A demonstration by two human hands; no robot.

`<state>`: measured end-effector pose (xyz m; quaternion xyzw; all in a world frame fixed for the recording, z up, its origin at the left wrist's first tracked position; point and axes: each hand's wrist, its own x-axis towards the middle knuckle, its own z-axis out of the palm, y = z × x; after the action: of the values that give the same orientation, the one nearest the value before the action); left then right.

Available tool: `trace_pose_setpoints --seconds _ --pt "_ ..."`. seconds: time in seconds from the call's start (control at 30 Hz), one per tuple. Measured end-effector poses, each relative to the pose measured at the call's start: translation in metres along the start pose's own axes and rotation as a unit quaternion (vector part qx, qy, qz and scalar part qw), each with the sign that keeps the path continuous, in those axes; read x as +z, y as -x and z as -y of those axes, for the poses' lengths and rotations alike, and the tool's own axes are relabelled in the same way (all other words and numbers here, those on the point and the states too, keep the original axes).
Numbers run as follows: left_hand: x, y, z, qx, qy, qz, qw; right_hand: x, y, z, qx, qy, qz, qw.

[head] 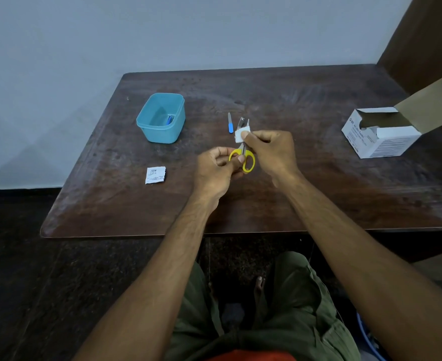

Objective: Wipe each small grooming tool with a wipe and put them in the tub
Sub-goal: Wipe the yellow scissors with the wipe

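The right hand's [269, 149] fingers [246, 135] pinch a white wipe [241, 133] around the scissors' [243, 155] blades; the left hand's [218, 169] fingers grip its yellow handles. Just beyond the scissors lies a nail file [230, 123]; further left on the counter [319, 183] stands the tub [161, 118].

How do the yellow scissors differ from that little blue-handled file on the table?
The scissors are held up in both hands; the nail file lies untouched on the table. The scissors have yellow loop handles, the nail file a straight blue one. The scissors are being wiped, the nail file is not. Both are outside the tub.
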<state>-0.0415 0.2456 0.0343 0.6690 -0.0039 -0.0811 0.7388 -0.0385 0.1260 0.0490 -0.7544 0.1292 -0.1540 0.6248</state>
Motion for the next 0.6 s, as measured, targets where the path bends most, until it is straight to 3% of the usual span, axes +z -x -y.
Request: trace_pose_setpoints --seconds 0.13,0.3,0.47,0.6 --pt "0.001 0.0 0.0 0.001 0.0 0.0 1.0 0.001 -0.006 0.005 0.031 -0.043 -0.032 0.998" --pt "-0.002 0.0 0.001 -0.002 0.005 0.0 1.0 -0.001 0.004 -0.003 0.072 -0.071 0.024 0.995" --pt "0.0 0.002 0.004 -0.009 -0.006 0.009 1.0 -0.004 -0.009 0.008 0.112 -0.12 -0.011 0.986" --pt "-0.001 -0.001 0.002 -0.004 -0.002 0.002 1.0 -0.006 -0.002 0.009 0.123 -0.112 0.02 0.986"
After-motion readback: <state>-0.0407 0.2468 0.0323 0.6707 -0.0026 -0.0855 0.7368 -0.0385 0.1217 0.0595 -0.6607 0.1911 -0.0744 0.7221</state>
